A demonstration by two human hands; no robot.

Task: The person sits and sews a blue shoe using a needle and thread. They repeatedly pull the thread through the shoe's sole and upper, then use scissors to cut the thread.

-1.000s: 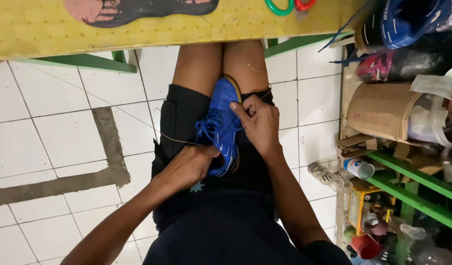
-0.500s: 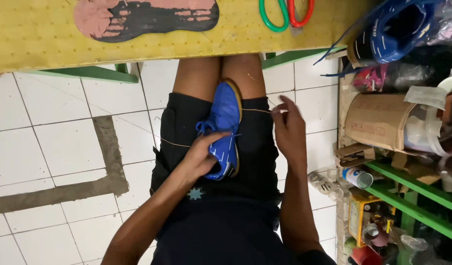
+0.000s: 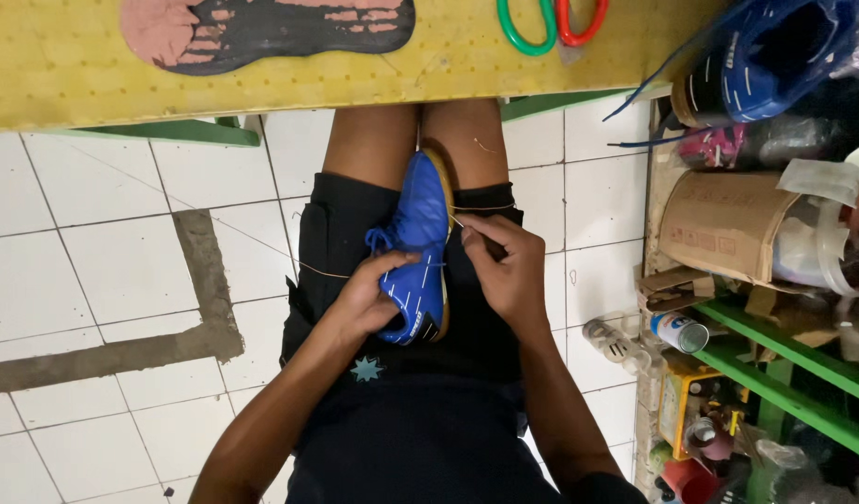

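A blue sports shoe lies between my thighs on my black shorts, its toe pointing away from me. My left hand grips the shoe's side near the heel. My right hand pinches a thin needle with thread at the shoe's sole edge. A pale thread runs from the shoe out to the left across my lap.
A yellow workbench spans the top, bearing a worn shoe sole and green and red scissors. Cluttered green shelves at right hold another blue shoe, a cardboard box, cans and bottles. White floor tiles lie to the left.
My right hand came back from the shoe's right side to its sole edge. My left hand keeps hold of the shoe. The view shifted down slightly.
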